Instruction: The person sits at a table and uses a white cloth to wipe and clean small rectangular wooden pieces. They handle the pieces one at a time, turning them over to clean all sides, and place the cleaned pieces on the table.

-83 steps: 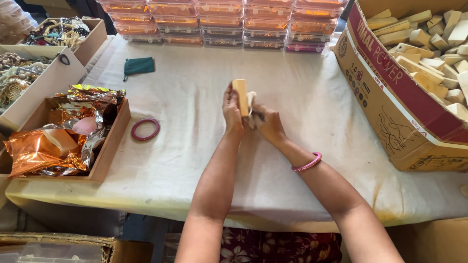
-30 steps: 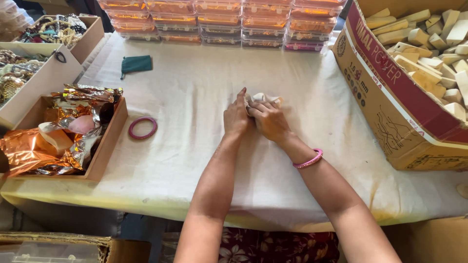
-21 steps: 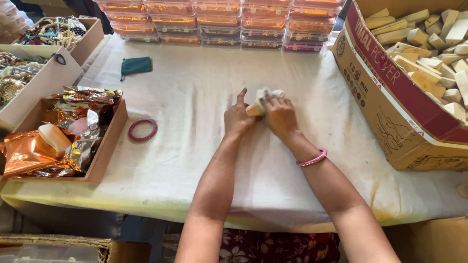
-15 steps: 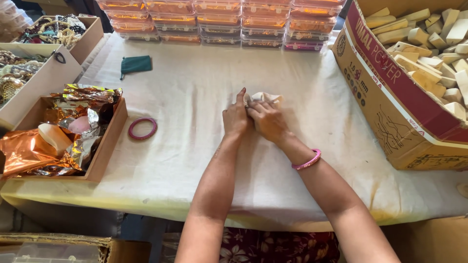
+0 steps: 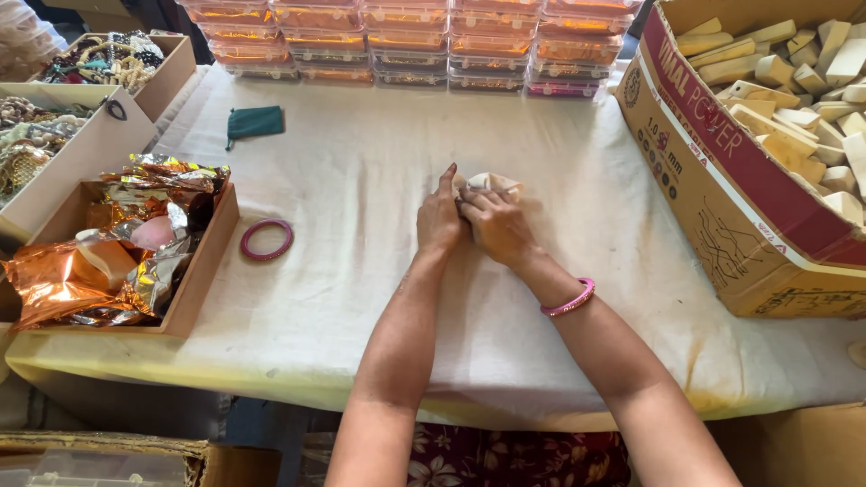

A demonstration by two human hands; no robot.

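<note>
- Cloth-covered surface (image 5: 361, 298) under me; big cardboard box (image 5: 722, 180) of pale blocks well off to my right.
- Right hand (image 5: 498, 227) curled tight over a small pale wrapped piece (image 5: 492, 183), mid-surface.
- Left hand (image 5: 439, 216) presses beside it, fingers together.
- Pink bangle (image 5: 266, 239) lies apart, left.

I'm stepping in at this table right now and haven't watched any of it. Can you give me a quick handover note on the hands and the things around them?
Left hand and right hand: pressed together on the white table cloth, closed around a small pale wrapped piece; only its top shows.
Nearby: pink bangle lying loose to the left; tray of orange foil beyond it; carton of pale blocks on the right; stacked clear boxes along the far edge.
Done: piece is in hand.
Left: it has not been set down.
</note>
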